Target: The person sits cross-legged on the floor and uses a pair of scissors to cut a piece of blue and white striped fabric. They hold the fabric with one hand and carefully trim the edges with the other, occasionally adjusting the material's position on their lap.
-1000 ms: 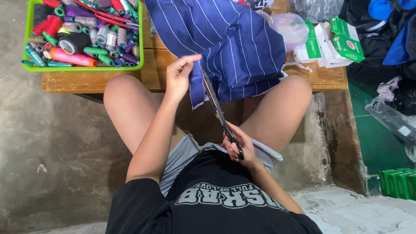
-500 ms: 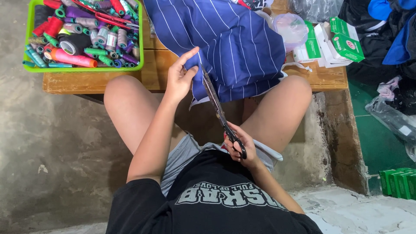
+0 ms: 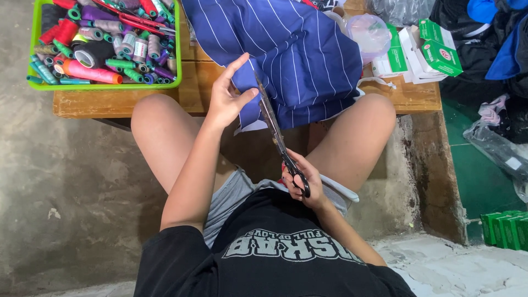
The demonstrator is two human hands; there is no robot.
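Note:
A dark blue cloth with thin white stripes (image 3: 291, 49) hangs over the front edge of a low wooden table (image 3: 126, 102). My left hand (image 3: 228, 96) pinches the cloth's lower left edge between thumb and fingers. My right hand (image 3: 301, 181) grips the black handles of long scissors (image 3: 275, 129) close to my lap. Their blades run up along the cloth's edge, right beside my left thumb. My bare knees sit on both sides of the cloth.
A green tray (image 3: 104, 85) full of coloured thread spools stands at the table's left end. Green-and-white boxes (image 3: 426, 52) and a clear plastic bag (image 3: 368, 30) lie at its right end. Dark clothes (image 3: 484, 33) pile at the right. Green packs (image 3: 503, 228) sit on the floor.
My left hand has shifted up and gripped the cloth's edge more tightly. The scissors have pushed a little further up along the cloth.

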